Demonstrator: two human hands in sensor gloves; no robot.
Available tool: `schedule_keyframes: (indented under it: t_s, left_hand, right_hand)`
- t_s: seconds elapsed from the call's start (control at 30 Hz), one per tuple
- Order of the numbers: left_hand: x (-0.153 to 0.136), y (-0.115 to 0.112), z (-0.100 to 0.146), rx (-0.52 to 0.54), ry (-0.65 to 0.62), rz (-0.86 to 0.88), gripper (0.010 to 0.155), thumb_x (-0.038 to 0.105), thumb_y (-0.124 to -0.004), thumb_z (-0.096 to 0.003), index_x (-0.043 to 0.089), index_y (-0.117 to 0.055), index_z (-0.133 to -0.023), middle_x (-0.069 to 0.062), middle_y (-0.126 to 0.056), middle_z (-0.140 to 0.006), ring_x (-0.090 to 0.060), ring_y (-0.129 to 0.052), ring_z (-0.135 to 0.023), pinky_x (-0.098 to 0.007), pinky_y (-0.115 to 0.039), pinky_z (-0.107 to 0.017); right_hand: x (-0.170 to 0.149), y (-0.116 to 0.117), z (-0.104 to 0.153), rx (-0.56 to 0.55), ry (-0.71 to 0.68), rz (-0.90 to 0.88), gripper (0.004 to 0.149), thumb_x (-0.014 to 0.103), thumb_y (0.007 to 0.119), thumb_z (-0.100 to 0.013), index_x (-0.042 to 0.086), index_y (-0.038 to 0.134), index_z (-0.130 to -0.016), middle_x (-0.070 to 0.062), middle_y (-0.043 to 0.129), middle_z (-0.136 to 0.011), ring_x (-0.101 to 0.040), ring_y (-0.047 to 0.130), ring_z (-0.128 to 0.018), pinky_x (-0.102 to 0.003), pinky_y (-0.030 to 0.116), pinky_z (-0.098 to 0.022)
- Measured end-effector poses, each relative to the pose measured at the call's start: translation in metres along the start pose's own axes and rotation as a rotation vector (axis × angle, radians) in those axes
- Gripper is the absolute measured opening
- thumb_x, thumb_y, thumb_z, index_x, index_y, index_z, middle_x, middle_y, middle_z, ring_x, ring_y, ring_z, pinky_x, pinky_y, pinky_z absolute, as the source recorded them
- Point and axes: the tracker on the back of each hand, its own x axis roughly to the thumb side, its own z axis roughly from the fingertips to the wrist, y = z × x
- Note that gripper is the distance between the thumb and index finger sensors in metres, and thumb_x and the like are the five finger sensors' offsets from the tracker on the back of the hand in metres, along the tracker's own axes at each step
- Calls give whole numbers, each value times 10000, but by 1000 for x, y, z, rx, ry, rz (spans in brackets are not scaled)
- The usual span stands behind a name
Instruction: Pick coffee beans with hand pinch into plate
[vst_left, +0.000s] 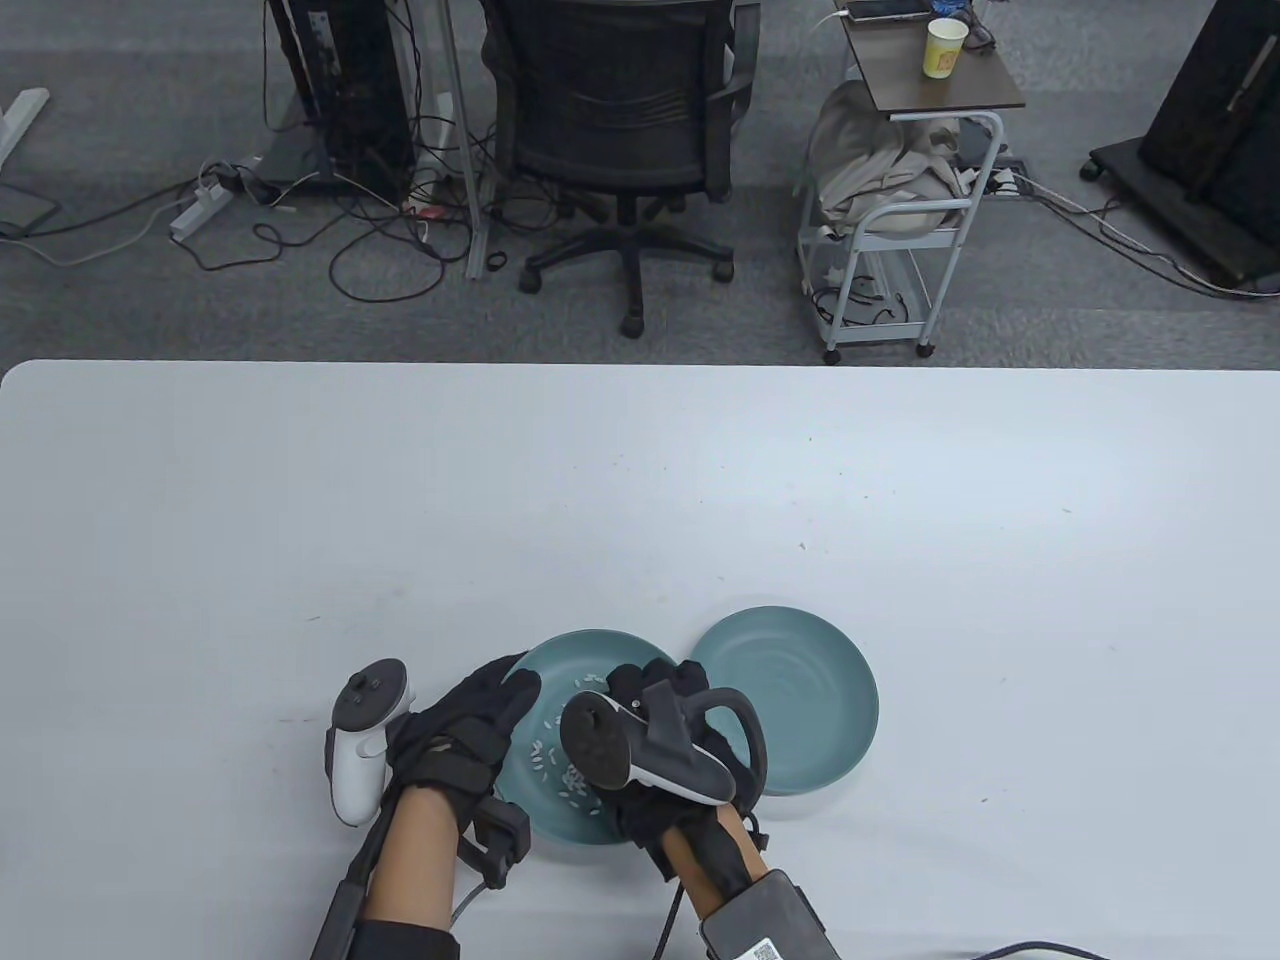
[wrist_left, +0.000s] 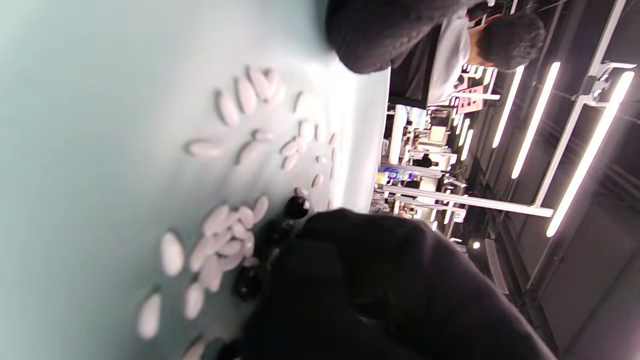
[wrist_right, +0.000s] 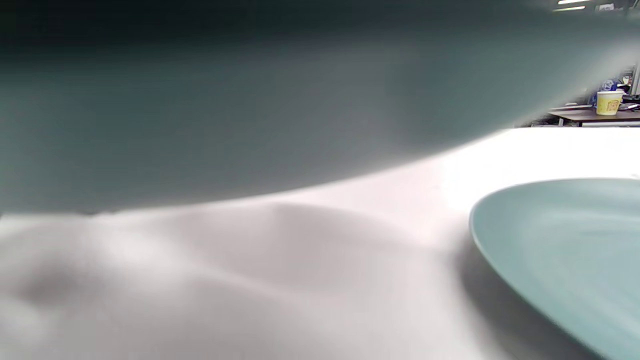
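Two teal plates sit side by side near the table's front edge. The left plate (vst_left: 585, 652) holds many white pellets (vst_left: 548, 762) and a few dark coffee beans (wrist_left: 297, 206). The right plate (vst_left: 790, 700) looks bare and also shows in the right wrist view (wrist_right: 565, 250). My right hand (vst_left: 640, 692) reaches down into the left plate. Its gloved fingers (wrist_left: 375, 290) are bunched among the dark beans, and whether they pinch one is hidden. My left hand (vst_left: 470, 722) rests on the left plate's left rim, a fingertip (wrist_left: 380, 35) over the edge.
The white table (vst_left: 640, 480) stretches far and to both sides of the plates. In the right wrist view the left plate's wall (wrist_right: 250, 100) fills the top, very close and blurred. An office chair (vst_left: 620, 120) and a cart (vst_left: 900, 200) stand beyond the table.
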Motion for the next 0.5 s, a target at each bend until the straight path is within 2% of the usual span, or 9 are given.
schedule_keyframes:
  t_s: [0.17, 0.27, 0.37, 0.5]
  left_hand:
    - [2, 3, 3, 11, -8, 9, 483, 314, -698, -678, 156, -636, -1131, -169, -973, -862, -319, -1077, -602, -442, -949, -404]
    - [1, 3, 2, 11, 15, 7, 496, 307, -698, -678, 150, -623, -1142, -186, -970, -908, -322, -1083, -598, -442, -953, -398]
    - [0, 3, 2, -1, 21, 23, 507, 306, -695, -679, 132, -613, -1148, -192, -979, -904, -324, -1088, -587, -441, -956, -389]
    - [1, 0, 1, -11, 11, 14, 503, 308, -687, -681, 126, -611, -1144, -179, -983, -853, -319, -1075, -594, -447, -944, -398]
  right_hand:
    - [-40, -33, 12, -130, 78, -193, 406, 392, 841, -461, 137, 844, -777, -97, 780, -880, -410, 773, -772, -703, 546, -678]
    - [-76, -41, 20, -182, 175, -286, 405, 390, 838, -465, 135, 841, -780, -98, 777, -883, -411, 769, -774, -704, 543, -679]
    - [-122, -28, 27, -166, 326, -356, 404, 384, 836, -469, 130, 838, -782, -106, 770, -884, -416, 765, -772, -708, 538, -676]
    - [-159, 5, 34, -126, 475, -342, 402, 371, 839, -469, 117, 836, -780, -118, 766, -880, -425, 754, -769, -715, 525, -675]
